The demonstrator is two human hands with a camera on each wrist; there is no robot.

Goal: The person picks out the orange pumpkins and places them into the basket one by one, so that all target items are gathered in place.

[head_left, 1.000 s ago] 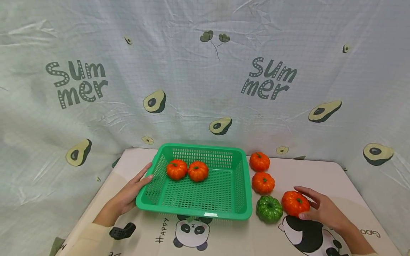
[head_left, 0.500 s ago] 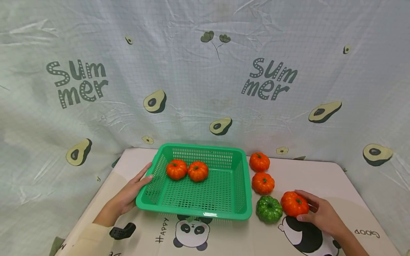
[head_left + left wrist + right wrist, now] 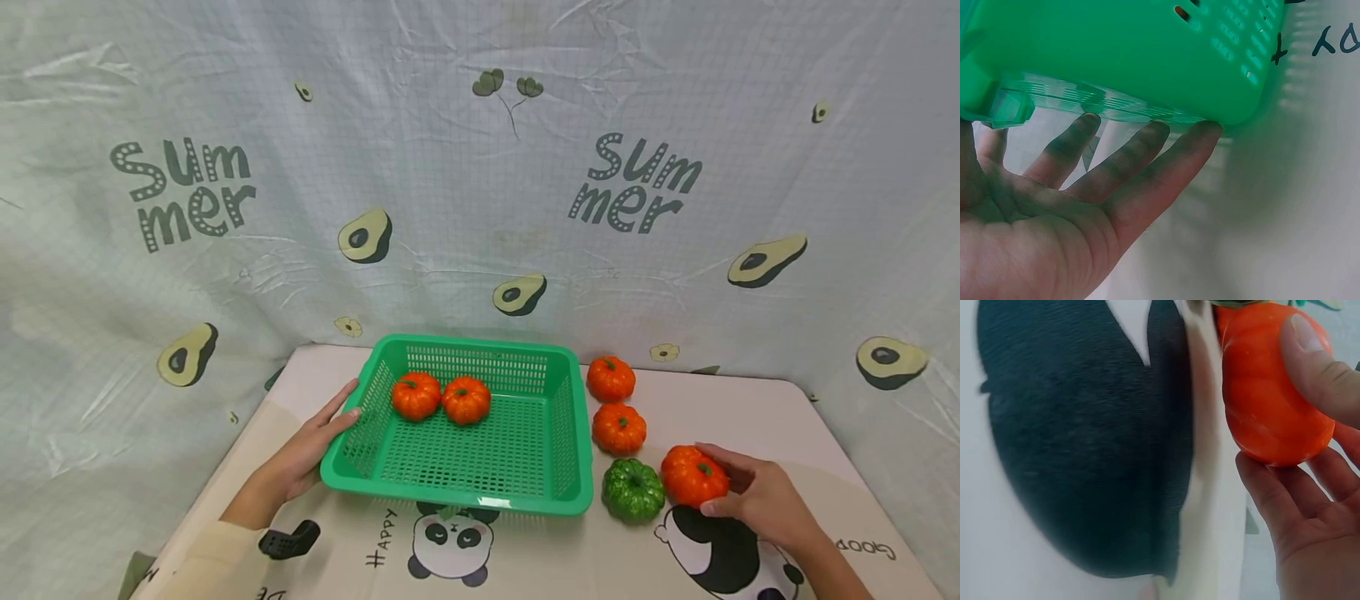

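My left hand (image 3: 311, 450) holds the left side of a green plastic basket (image 3: 480, 502), thumb at the rim. Its fingertips press the outer wall of the basket (image 3: 1147, 56) from below in the left wrist view. Two orange pumpkins, one (image 3: 416, 396) beside the other (image 3: 467, 400), sit inside toward the back left. At the right of the table my right hand (image 3: 765, 496) grips another orange pumpkin (image 3: 692, 475), thumb on its near side and fingers round the far side. The right wrist view shows that pumpkin (image 3: 1272, 394) between thumb and fingers.
Right of the basket stand a green pumpkin (image 3: 633, 492) and two orange pumpkins, one (image 3: 619, 427) in front of the other (image 3: 611, 379). The table (image 3: 592, 562) has a printed cloth with pandas. A printed curtain (image 3: 450, 175) hangs directly behind it.
Hardly anything differs. My right hand and its pumpkin have shifted very slightly, and the head view has drifted a little. The left hand stays at the basket.
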